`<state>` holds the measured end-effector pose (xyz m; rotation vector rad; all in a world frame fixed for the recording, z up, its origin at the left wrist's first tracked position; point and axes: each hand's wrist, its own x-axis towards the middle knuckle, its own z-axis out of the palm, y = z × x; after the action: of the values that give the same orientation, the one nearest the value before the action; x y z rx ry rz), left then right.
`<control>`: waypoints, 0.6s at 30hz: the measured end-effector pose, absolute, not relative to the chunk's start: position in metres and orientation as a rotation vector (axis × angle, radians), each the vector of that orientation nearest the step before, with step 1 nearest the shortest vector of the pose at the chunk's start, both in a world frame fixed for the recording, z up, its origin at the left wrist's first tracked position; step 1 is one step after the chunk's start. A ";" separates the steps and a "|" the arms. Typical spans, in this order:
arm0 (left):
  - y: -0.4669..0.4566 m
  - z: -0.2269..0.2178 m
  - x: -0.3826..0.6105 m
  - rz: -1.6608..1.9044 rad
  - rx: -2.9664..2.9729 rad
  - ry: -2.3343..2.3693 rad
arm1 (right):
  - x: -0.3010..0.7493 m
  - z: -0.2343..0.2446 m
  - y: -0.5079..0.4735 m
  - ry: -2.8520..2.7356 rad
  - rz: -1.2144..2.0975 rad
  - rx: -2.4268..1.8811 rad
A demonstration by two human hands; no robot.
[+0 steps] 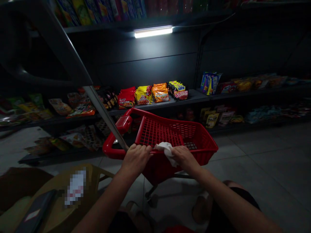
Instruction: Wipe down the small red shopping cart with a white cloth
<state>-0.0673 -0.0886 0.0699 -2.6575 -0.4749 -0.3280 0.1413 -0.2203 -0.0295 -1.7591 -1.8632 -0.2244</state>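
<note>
A red plastic shopping basket (167,136) on a wheeled frame stands right in front of me, its mesh walls open to view. My left hand (136,158) is curled over the basket's near rim (114,149), close to a slanted metal pole (104,116). My right hand (184,158) rests on the same rim and presses a crumpled white cloth (167,152) against it. The cloth bunches between my two hands. The basket's inside looks bare where it shows, though its near part is hidden behind my hands.
Dark store shelves (155,103) carry bright snack and noodle packets (152,95) ahead and to both sides. A strip light (153,31) glows above them. At lower left sits a tan plastic chair (70,194) holding a dark flat object (36,212). Grey floor tiles (264,168) spread rightward.
</note>
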 end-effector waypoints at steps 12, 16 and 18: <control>-0.088 0.068 -0.060 -0.257 -2.594 -0.467 | 0.174 -0.050 -0.242 -1.596 -0.367 -2.030; -0.088 0.070 -0.060 -0.233 -2.595 -0.475 | 0.127 -0.039 -0.200 -1.717 -0.326 -1.846; -0.087 0.070 -0.060 -0.218 -2.587 -0.477 | 0.136 -0.040 -0.205 -1.764 -0.341 -1.835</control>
<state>-0.0604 -0.0873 0.0703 -2.5874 -0.4768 -0.2178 0.1363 -0.2052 -0.0400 -1.8351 -1.7639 -0.3405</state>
